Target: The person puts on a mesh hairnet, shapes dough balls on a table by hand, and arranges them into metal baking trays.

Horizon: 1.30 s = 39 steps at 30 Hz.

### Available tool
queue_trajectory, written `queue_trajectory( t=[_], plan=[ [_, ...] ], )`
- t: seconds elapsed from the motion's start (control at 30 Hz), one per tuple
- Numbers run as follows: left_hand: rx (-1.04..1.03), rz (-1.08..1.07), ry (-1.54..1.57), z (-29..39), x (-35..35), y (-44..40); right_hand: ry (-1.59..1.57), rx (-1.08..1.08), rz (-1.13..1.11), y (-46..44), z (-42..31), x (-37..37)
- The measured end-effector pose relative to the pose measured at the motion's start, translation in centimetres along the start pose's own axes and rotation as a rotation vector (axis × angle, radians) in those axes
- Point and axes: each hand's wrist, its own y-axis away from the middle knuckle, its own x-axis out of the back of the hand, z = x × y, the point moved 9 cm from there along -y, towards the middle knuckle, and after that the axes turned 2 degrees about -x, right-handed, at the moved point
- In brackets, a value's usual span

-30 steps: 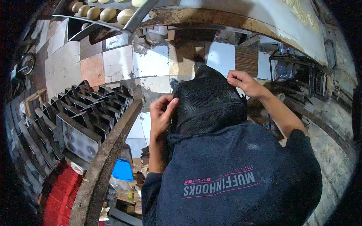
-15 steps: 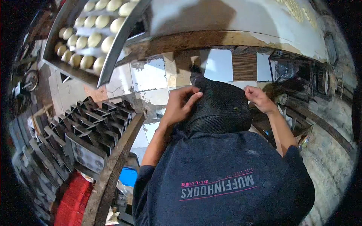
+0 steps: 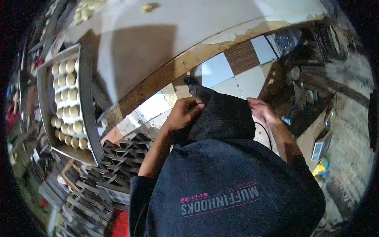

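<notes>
Black mesh cloth [image 3: 223, 116] lies over my lap, below the dark shirt [image 3: 221, 173] with upside-down lettering. At the cloth's left edge, my left hand [image 3: 184, 113] has its thumb and fingers closed on the fabric. My right hand [image 3: 263, 111] pinches the opposite edge, its fingertips partly hidden by the cloth and blurred. A thin dark cord curves below my right hand.
A metal tray [image 3: 89, 106] with rows of pale dough balls [image 3: 71, 94] is at the left. Ahead runs a pale worktop [image 3: 213, 19] with a worn wooden edge. Stacked dark metal racks [image 3: 122, 162] stand lower left. Bright packets [image 3: 321, 168] lie right.
The view has swung left, bringing the whole dough tray and more worktop into sight. Both hands stay at the mesh cloth; my left hand has shifted farther up along it.
</notes>
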Motion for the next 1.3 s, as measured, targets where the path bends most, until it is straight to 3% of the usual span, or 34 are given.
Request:
queue_trajectory(
  t=[0.03,0.1,0.17,0.23,0.3,0.37,0.4,0.5,0.57,0.73,0.83,0.9,0.97,1.03,1.07,1.17,1.2,1.23,1.3],
  plan=[
    [0.006,-0.029,-0.007,-0.1,-0.6,0.3,-0.074,-0.038,0.122,-0.2,0.4,0.7],
    [0.138,0.067,0.076,-1.3,0.4,0.8,-0.067,-0.082,0.115,-0.9,-1.2,-0.3],
    [0.200,0.039,0.028,-0.9,0.2,1.3,0.127,0.040,-0.088,-0.3,-4.6,-3.5],
    [0.119,0.117,0.102,0.3,0.7,1.5,0.174,0.110,-0.096,-0.4,-5.5,-4.6],
    [0.127,0.054,0.126,0.8,0.3,1.4,0.172,0.229,-0.153,-1.0,-6.3,-5.0],
    [0.253,0.188,0.577,0.6,0.2,1.4,0.127,0.255,-0.168,-0.7,-7.3,-5.8],
    [0.271,0.134,0.574,-0.6,0.0,1.5,0.149,0.297,-0.191,-0.9,-7.7,-6.2],
    [0.253,0.082,0.601,-1.3,-0.1,1.2,0.125,0.337,-0.205,-1.6,-7.7,-6.1],
    [0.204,0.104,0.575,0.1,0.0,0.9,0.215,0.495,-0.292,-1.5,-8.2,-6.6],
    [0.182,0.179,0.641,1.1,0.1,1.2,0.213,0.483,-0.256,-1.0,-8.6,-6.3],
    [0.129,0.138,0.625,0.9,-0.3,1.2,0.183,0.557,-0.306,-1.1,-8.0,-5.7],
    [0.128,0.159,0.603,0.4,-0.6,1.3,0.149,0.391,-0.146,-1.9,-6.6,-4.4],
    [0.173,0.142,0.585,-0.3,-0.8,2.1,0.195,0.375,-0.100,-2.2,-6.2,-4.1],
    [0.245,0.195,0.481,-0.4,-0.3,3.9,0.016,0.059,0.000,-2.5,-4.2,-2.6],
    [0.281,0.228,0.432,-0.5,0.0,5.0,0.138,-0.037,0.004,-3.4,-2.4,-0.8],
    [0.385,0.265,0.238,-1.3,2.1,9.3,0.239,0.034,-0.026,-4.1,-2.6,-0.3],
    [0.281,0.237,0.036,-2.7,2.9,11.2,0.362,0.118,-0.080,-4.2,-3.3,-0.7],
    [0.276,0.245,0.035,-2.2,3.2,12.3,0.481,0.125,-0.076,-4.3,-4.3,-0.7],
    [0.279,0.043,-0.168,-1.3,2.3,13.7,0.589,0.353,-0.157,-5.5,-6.6,-2.3]
  ],
)
